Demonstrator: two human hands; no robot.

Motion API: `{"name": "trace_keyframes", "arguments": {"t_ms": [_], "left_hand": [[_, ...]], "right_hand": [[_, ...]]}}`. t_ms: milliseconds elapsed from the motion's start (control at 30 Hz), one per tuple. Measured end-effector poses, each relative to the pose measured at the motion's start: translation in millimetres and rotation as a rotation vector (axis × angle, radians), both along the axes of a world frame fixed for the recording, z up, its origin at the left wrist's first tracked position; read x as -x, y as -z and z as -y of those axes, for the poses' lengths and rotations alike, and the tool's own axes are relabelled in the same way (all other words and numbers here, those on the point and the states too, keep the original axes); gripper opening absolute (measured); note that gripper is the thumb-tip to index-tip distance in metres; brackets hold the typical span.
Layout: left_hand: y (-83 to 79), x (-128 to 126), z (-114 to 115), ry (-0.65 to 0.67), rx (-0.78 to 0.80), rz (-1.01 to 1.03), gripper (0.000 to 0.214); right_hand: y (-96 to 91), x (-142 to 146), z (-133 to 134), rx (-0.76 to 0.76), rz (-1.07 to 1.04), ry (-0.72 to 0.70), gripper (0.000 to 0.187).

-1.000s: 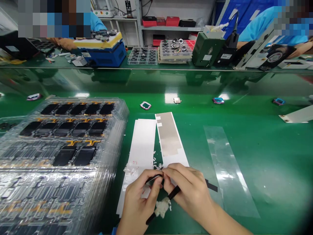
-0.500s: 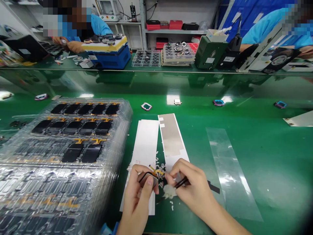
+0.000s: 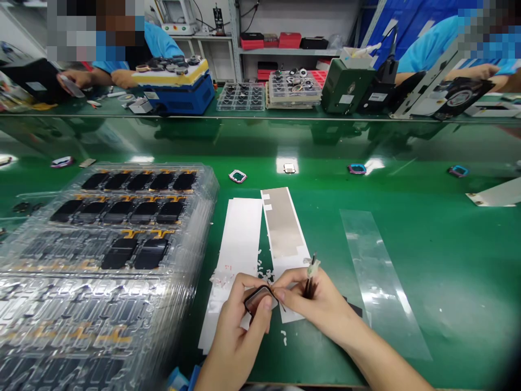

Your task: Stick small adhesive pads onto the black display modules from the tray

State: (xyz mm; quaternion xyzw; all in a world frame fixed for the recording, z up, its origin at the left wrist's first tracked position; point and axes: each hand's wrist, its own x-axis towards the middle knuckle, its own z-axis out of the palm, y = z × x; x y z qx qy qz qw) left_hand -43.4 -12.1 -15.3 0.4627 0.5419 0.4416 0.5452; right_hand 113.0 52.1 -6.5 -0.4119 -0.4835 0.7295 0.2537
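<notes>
One green bench (image 3: 448, 260) carries everything shown. On its left stands a stack of clear trays (image 3: 101, 260) holding dark modules in rows. To the right lies a clear film (image 3: 378, 271), flat and well apart from the hands. Between them lie two paper strips, one white (image 3: 240, 239), one grey-faced (image 3: 283, 222), side by side. The left hand (image 3: 236, 331) is closed on a single module (image 3: 256, 297), pinched between thumb and fingers just above the strips' near ends. The right hand (image 3: 321, 304) is closed round black tweezers (image 3: 311, 279), tips upward with a white scrap on them, while its forefinger and thumb meet the module's right edge. White scraps (image 3: 264, 271) litter the strips. Judged step: fingertip work at the module's edge, tweezers idle. A next move would call for a steady left pinch and for turning the tweezers tip-down.
</notes>
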Motion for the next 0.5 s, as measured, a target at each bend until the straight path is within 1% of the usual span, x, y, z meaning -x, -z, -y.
{"name": "trace_keyframes", "arguments": {"t_ms": [133,233,400,500], "left_hand": [[0.8,-0.4,0.9,0.024,0.022,-0.004,0.024],[-1.5,-0.8,1.2,0.033,0.061,0.003,0.025],[-6.7,-0.2,1.5,0.025,0.057,0.042,0.029],[-6.4,-0.6,1.0,0.015,0.081,0.028,0.031]], "right_hand": [[2.0,1.0,0.6,-0.006,0.000,0.015,0.033],[1.6,1.7,2.0,-0.017,0.017,0.014,0.031],[-0.2,4.3,4.7,-0.142,0.095,0.080,0.025],[-0.9,5.9,5.9,-0.206,0.116,0.095,0.024]]}}
